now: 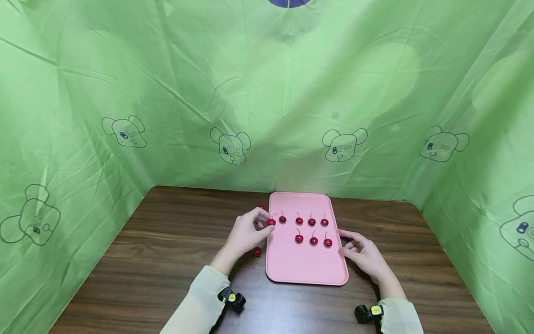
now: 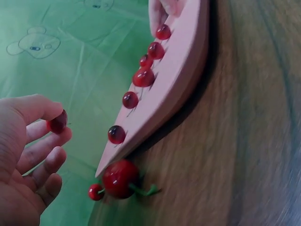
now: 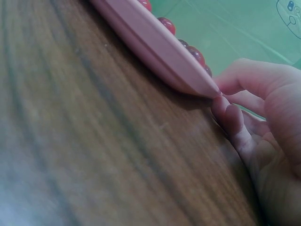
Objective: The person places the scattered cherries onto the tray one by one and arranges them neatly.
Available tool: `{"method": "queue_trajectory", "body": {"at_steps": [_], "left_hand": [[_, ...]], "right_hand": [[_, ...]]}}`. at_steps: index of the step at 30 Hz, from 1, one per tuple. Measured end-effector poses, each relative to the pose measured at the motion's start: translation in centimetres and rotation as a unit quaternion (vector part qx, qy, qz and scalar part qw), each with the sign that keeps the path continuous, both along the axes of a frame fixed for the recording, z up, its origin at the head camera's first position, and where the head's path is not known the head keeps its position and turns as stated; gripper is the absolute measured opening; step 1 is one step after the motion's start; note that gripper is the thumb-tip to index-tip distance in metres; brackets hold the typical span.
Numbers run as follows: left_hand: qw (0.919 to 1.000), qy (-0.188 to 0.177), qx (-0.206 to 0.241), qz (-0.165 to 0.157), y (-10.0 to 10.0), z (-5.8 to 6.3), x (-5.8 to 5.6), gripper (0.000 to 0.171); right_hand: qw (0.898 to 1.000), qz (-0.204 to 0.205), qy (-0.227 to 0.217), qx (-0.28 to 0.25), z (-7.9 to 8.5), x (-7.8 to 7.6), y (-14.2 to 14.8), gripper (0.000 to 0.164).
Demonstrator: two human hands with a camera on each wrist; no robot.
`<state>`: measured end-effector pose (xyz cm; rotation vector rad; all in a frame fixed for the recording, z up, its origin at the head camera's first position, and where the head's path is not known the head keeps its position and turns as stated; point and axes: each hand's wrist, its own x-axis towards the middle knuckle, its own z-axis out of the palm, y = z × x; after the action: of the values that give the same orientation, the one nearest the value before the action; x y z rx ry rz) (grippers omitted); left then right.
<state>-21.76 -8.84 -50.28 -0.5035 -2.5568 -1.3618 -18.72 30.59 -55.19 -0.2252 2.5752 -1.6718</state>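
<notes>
A pink tray lies on the table, bearing several red cherries with thin stems in two rows; the far row includes a cherry and the near row another cherry. Between thumb and forefinger, my left hand pinches a cherry just above the tray's left rim. Its other fingers are loosely bent. At the tray's right side, my right hand holds the rim, thumb and fingers at the edge, as the right wrist view shows. Left of the tray, a loose cherry lies on the wood.
Another cherry lies behind my left hand, partly hidden by it. The dark wooden table extends on both sides of the tray. Green fabric with printed bear heads hangs around the back and sides.
</notes>
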Motion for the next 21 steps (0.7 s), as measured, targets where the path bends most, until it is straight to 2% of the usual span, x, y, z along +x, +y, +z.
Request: {"method": "queue_trajectory", "body": {"at_steps": [6, 15, 21], "left_hand": [[0.9999, -0.004, -0.004, -0.015, 1.2, -0.6, 0.1, 0.018], [0.9989, -0.018, -0.042, -0.011, 2.4, -1.3, 0.2, 0.016], [0.9976, -0.009, -0.064, -0.023, 2.9, -1.7, 0.4, 0.015]], "right_hand": [[1.0, 0.002, 0.001, 0.001, -0.1, 0.0, 0.1, 0.058], [1.0, -0.004, -0.002, 0.004, -0.1, -0.1, 0.0, 0.057], [1.0, -0.004, -0.002, 0.002, -0.1, -0.1, 0.0, 0.057]]}}
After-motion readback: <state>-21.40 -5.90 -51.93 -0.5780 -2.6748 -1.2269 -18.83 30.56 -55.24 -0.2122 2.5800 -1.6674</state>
